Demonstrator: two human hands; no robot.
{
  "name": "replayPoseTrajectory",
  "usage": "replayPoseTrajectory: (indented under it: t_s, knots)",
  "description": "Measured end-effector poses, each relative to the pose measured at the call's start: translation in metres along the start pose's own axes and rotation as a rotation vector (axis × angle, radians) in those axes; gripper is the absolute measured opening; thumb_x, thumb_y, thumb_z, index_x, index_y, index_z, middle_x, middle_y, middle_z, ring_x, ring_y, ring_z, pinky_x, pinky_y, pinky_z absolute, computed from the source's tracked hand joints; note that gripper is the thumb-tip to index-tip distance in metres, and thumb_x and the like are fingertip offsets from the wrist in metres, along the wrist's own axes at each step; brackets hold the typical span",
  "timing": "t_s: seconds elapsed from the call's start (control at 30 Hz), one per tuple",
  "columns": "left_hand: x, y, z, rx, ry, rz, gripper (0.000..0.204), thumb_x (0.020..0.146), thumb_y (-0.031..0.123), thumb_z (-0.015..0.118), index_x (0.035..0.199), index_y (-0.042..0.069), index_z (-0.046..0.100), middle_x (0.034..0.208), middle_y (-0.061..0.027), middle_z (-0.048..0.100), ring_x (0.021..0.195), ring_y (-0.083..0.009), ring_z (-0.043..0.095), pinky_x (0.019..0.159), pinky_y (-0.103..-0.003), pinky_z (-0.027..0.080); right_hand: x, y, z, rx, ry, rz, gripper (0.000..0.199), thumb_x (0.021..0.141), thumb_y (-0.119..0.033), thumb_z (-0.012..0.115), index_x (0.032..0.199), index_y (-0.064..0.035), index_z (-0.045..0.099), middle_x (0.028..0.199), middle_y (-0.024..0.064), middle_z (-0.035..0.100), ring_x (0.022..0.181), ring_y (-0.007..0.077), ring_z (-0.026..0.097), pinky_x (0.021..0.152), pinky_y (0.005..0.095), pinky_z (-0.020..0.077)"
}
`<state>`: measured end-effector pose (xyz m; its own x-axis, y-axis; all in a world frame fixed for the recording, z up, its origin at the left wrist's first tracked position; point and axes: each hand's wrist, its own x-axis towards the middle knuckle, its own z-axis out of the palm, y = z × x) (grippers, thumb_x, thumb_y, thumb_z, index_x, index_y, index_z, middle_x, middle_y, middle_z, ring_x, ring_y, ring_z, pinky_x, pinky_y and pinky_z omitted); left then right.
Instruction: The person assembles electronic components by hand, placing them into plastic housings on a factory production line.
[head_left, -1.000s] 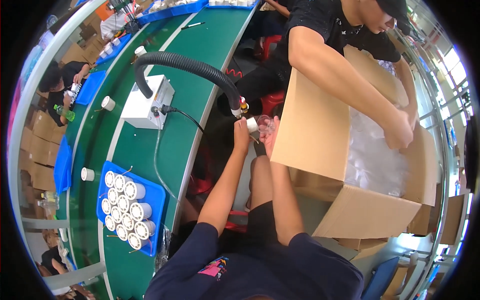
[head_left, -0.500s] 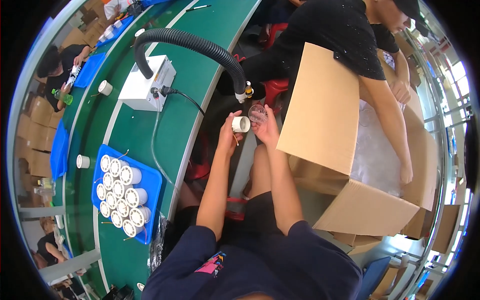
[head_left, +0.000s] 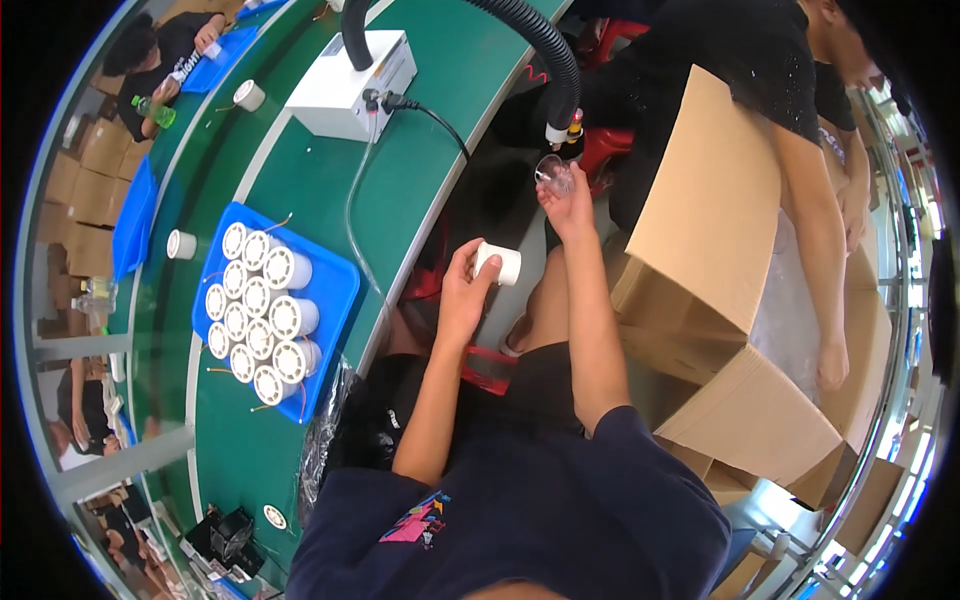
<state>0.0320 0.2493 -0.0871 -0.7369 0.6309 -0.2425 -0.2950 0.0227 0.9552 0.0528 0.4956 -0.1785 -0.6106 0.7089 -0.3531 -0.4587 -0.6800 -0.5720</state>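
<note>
A short white cylindrical housing [head_left: 505, 265] lies sideways in my left hand [head_left: 466, 285], its fingers wrapped round one end. Farther off and to the right, my right hand [head_left: 570, 205] grips a clear plastic cup [head_left: 551, 176], just below the nozzle of a black corrugated hose [head_left: 535, 35]. The two parts are held apart from each other. To the left, a blue tray [head_left: 340, 285] on the green bench [head_left: 250, 480] carries several white cylinders [head_left: 290, 316] with slotted round ends and thin wires.
A white box-shaped machine [head_left: 350, 90] with cables stands on the bench. To my right is an open cardboard carton [head_left: 710, 200] with a plastic liner; a co-worker's arm [head_left: 815, 250] reaches into it. Loose white cylinders [head_left: 181, 244] sit on the bench's far strip.
My right hand has moved up and away with the clear cup, widening the gap between my hands. My left hand has turned the white housing. The view has shifted too.
</note>
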Motion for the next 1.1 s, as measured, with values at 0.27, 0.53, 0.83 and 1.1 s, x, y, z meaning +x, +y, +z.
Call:
replayPoseTrajectory:
  t_s: [0.27,0.53,0.83,1.1]
  knots:
    - [-0.038,0.014,-0.037,-0.264,-0.145,-0.193,0.037,0.1,0.021,0.056,0.131,0.002,0.051,0.112,-0.0078,0.061,0.099,-0.0148,0.06,0.08,-0.029,0.052,-0.101,0.006,-0.011,0.046,-0.058,0.22,0.044,0.095,-0.042,0.061,0.118,-0.0054,0.053,0.105,0.0166,0.063,0.078,0.0256,0.063,0.07,0.0334,0.0523]
    - [-0.048,0.033,-0.04,-0.05,-0.185,-0.038,0.045,0.097,0.024,0.058,0.136,0.004,0.048,0.12,-0.0115,0.059,0.104,-0.0208,0.062,0.085,-0.037,0.055,-0.216,-0.012,0.002,-0.314,-0.106,0.067,0.037,0.101,-0.026,0.054,0.133,-0.0077,0.048,0.122,0.0149,0.058,0.091,0.0244,0.066,0.075,0.0328,0.0542]
    - [-0.046,0.03,-0.051,-0.053,-0.1,-0.263,0.034,0.098,0.036,0.059,0.096,0.003,0.055,0.074,-0.0047,0.06,0.054,-0.0107,0.057,0.051,-0.024,0.049,-0.256,0.0,0.041,-0.819,-0.363,-0.239,0.046,0.095,-0.007,0.06,0.138,-0.0025,0.045,0.128,0.0119,0.051,0.106,0.0159,0.057,0.092,0.0296,0.0479]
    - [-0.045,0.024,-0.062,0.096,-0.316,-0.244,0.04,0.104,0.042,0.046,0.097,0.004,0.055,0.076,-0.0015,0.057,0.066,-0.0078,0.054,0.06,-0.023,0.046,-0.25,0.021,0.041,-0.715,-0.447,0.07,0.044,0.095,-0.006,0.06,0.137,-0.0031,0.046,0.119,0.0091,0.055,0.097,0.0151,0.06,0.082,0.0256,0.0494]
